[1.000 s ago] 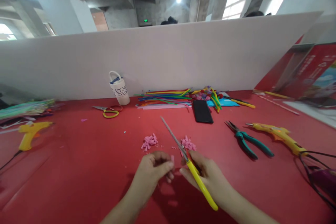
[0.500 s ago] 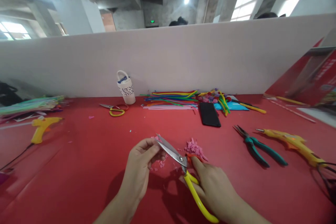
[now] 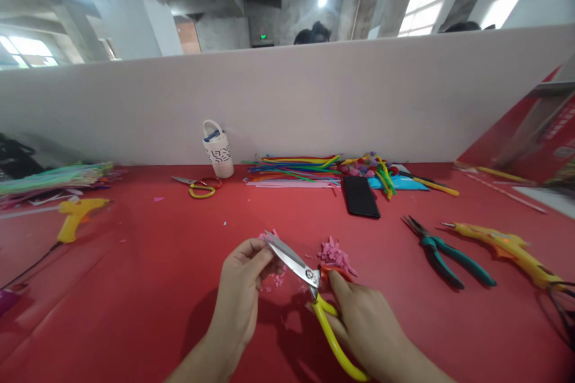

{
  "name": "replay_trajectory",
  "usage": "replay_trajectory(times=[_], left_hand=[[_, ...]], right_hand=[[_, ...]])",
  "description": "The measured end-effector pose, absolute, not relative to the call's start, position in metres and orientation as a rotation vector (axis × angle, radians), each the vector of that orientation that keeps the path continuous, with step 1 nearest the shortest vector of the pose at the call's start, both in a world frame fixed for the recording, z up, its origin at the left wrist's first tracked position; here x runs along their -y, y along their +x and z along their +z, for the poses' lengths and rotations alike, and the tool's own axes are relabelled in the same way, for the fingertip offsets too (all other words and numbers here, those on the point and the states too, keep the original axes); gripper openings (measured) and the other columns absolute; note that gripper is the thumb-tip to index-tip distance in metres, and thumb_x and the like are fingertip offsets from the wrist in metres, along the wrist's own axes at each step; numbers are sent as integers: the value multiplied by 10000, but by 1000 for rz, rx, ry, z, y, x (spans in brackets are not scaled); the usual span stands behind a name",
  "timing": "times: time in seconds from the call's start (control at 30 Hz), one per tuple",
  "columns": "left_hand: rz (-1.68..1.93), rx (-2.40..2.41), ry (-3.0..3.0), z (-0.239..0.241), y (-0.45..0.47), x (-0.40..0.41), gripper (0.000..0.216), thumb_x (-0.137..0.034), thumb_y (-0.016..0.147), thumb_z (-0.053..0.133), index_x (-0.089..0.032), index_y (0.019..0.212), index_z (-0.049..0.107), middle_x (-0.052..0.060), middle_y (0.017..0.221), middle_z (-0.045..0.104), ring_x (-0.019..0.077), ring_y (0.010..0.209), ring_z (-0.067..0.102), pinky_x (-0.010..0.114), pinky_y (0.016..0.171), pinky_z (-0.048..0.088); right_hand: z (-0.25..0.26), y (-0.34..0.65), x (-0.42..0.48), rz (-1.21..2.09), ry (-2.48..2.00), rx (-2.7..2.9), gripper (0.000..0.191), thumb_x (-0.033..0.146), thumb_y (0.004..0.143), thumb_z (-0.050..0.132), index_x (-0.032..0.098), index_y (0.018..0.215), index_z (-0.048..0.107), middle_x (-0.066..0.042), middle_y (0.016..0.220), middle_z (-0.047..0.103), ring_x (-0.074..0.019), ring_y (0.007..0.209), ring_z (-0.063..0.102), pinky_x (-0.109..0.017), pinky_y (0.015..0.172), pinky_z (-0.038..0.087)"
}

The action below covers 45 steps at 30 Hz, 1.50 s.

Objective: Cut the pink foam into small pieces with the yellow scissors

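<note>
Scissors with one yellow and one red handle are gripped in my right hand, the fingers closed on the handles. Their blades point up and left, the tips at the fingertips of my left hand. That hand is closed in a pinch on a small pink piece, mostly hidden by the fingers and blades. Pink clippings are scattered on the red table under the hands. A pile of short pink pieces lies just beyond the scissors, close to my right hand.
Green-handled pliers and a yellow glue gun lie at right, another glue gun at left. Behind are a phone, colourful pipe cleaners, a second pair of scissors and a white cup by the partition.
The scissor blades have closed a little at the pink piece in my left hand. The whole view has shifted slightly; both hands stay nearly in place.
</note>
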State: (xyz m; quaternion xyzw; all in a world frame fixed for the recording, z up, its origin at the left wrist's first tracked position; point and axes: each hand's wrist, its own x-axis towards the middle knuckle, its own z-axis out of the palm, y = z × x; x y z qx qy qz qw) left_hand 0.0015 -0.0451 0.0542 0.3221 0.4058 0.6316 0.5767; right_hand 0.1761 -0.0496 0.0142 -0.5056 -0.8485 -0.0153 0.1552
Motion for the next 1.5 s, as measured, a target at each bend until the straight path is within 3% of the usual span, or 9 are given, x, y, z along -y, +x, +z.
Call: replay_trajectory(times=[1.0, 1.13, 1.33, 1.5], left_hand=[[1502, -1031, 794, 59, 1, 44, 63, -164, 679, 550, -139, 622, 540, -1, 593, 569, 102, 537, 524, 224, 568, 428], [1478, -1026, 777, 60, 1, 44, 60, -183, 677, 565, -136, 652, 536, 6, 623, 577, 99, 535, 525, 222, 559, 429], [1180, -915, 773, 51, 13, 48, 73, -194, 677, 575, -129, 694, 546, 17, 602, 585, 104, 515, 535, 228, 521, 431], [928, -885, 795, 39, 25, 54, 93, -206, 669, 572, -115, 692, 563, 38, 599, 604, 106, 483, 546, 220, 483, 427]], right_hand=[[12, 176, 51, -3, -1445, 2384, 192, 389, 758, 439, 209, 693, 416, 4, 461, 558, -171, 390, 535, -239, 378, 197], [17, 176, 49, 283, -1456, 2291, 186, 385, 754, 445, 210, 696, 416, 17, 479, 530, -146, 399, 485, -232, 393, 224], [30, 170, 48, 991, -1325, 1847, 208, 334, 735, 423, 211, 587, 345, 62, 480, 378, -82, 418, 365, -192, 390, 286], [34, 170, 50, 1340, -1322, 1492, 193, 389, 701, 450, 198, 704, 429, 92, 446, 363, -50, 310, 306, -168, 297, 257]])
